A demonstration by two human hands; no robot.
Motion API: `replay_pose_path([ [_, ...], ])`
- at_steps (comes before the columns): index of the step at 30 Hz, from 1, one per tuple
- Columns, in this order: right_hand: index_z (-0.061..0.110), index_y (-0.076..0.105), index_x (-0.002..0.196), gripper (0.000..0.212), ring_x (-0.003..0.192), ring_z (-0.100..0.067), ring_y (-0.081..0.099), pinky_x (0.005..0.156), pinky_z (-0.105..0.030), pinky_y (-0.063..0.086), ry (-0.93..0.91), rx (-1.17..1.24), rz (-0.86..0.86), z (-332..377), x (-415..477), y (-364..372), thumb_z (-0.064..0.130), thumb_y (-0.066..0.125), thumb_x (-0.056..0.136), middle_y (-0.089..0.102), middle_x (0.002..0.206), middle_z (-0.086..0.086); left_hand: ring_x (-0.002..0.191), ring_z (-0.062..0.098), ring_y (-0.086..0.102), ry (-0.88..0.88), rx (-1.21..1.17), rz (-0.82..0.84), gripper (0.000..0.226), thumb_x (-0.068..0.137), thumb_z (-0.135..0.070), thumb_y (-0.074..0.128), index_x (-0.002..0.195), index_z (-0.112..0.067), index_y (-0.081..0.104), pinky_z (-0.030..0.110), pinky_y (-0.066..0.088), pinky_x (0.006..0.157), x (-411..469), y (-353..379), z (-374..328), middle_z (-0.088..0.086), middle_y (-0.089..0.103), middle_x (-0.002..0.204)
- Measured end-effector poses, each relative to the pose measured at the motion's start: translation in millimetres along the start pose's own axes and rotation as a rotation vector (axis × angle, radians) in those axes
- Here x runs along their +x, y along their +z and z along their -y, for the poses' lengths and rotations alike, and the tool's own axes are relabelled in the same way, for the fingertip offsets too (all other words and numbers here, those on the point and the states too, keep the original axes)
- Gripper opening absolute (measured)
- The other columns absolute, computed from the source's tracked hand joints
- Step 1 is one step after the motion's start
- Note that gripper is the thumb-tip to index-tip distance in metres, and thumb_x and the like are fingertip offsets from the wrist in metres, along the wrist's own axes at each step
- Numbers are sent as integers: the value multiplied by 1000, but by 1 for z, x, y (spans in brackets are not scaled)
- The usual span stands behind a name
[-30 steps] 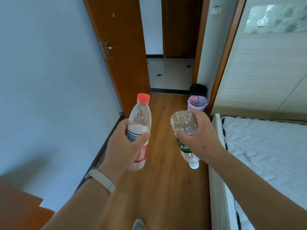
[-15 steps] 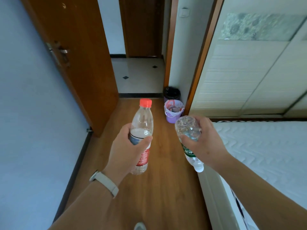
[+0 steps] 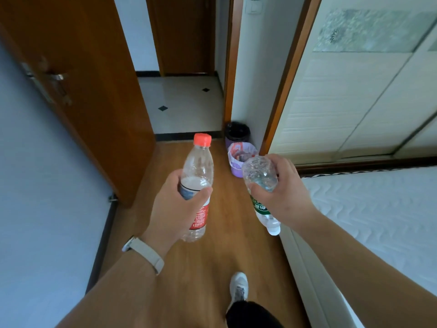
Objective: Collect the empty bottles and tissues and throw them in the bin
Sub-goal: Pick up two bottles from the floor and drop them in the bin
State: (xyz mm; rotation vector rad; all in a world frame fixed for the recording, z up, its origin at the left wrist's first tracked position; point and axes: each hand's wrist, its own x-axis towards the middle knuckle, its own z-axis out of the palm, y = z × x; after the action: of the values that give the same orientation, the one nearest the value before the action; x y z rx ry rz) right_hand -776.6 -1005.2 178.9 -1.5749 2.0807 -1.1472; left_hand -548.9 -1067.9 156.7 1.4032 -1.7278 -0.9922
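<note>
1. Both bins now sit nearer; purple bin (image 3: 238,159) just ahead.
2. Left hand (image 3: 175,209) grips red-capped bottle (image 3: 198,181) upright; right hand (image 3: 276,192) grips green-label bottle (image 3: 260,185) inverted.
3. Bottles collected, not binned; tissues unseen.

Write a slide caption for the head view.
Left hand holds red-capped bottle, right hand an inverted bottle; purple bin ahead.

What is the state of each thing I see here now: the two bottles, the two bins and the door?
Red-cap bottle: upright, capped, gripped by left hand.
Green-label bottle: upside down, capped, gripped by right hand.
Purple bin: open, lined, some rubbish inside.
Black bin: no lid, contents not visible.
Door: open.
</note>
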Motion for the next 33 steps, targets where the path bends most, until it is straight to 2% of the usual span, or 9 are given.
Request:
replay_pose_path([
  [5, 35, 40, 129, 68, 103, -8, 54, 82, -24, 52, 60, 55, 5, -22, 62, 27, 49, 73, 71, 49, 114, 15, 96, 12, 63, -9, 21, 27, 55, 72, -57, 71, 118, -44, 45, 32, 55, 86, 61, 14, 8, -20, 60, 107],
  [9, 35, 38, 131, 69, 108, -12, 53, 90, -33, 53, 98, 97, 41, -41, 131, 47, 46, 75, 73, 48, 119, 14, 97, 13, 62, -44, 46, 18, 56, 74, -54, 72, 119, -41, 44, 35, 54, 88, 131, 27, 9, -17, 60, 110],
  [12, 36, 36, 130, 69, 108, -12, 53, 89, -31, 52, 117, 101, 49, -59, 188, 50, 46, 75, 74, 47, 120, 15, 94, 11, 62, -64, 55, 21, 53, 74, -54, 72, 118, -42, 43, 32, 54, 86, 188, 44, 0, -20, 59, 108],
  [16, 40, 37, 127, 68, 107, -12, 53, 88, -34, 55, 141, 110, 34, -89, 264, 45, 48, 75, 72, 48, 119, 15, 95, 10, 61, -47, 63, 52, 56, 71, -60, 68, 118, -44, 43, 25, 50, 82, 264, 74, -18, -23, 58, 108],
  [21, 40, 38, 127, 66, 108, -12, 53, 88, -33, 53, 176, 122, 10, -125, 350, 34, 53, 71, 71, 48, 121, 16, 90, 3, 59, -28, 93, 54, 51, 74, -61, 68, 115, -48, 39, 10, 37, 69, 347, 118, -31, -32, 52, 101],
  [24, 36, 40, 128, 64, 109, -12, 53, 81, -24, 49, 205, 133, -20, -139, 385, 32, 49, 72, 74, 49, 122, 13, 90, 4, 59, -29, 73, 81, 51, 76, -59, 70, 115, -48, 39, 11, 37, 69, 383, 134, -32, -32, 52, 101],
  [29, 34, 43, 125, 81, 101, -9, 53, 70, -15, 42, 263, 152, -40, -149, 436, 38, 71, 54, 54, 52, 116, 11, 94, 7, 61, -38, 23, 131, 53, 76, -55, 71, 120, -45, 44, 16, 45, 72, 449, 150, -30, -26, 57, 108],
  [33, 35, 42, 127, 84, 104, -9, 54, 75, -18, 46, 329, 133, -52, -172, 475, 61, 72, 55, 53, 52, 118, 13, 94, 7, 63, -52, -28, 222, 47, 76, -48, 74, 115, -44, 48, 19, 48, 73, 507, 167, -12, -23, 61, 105],
])
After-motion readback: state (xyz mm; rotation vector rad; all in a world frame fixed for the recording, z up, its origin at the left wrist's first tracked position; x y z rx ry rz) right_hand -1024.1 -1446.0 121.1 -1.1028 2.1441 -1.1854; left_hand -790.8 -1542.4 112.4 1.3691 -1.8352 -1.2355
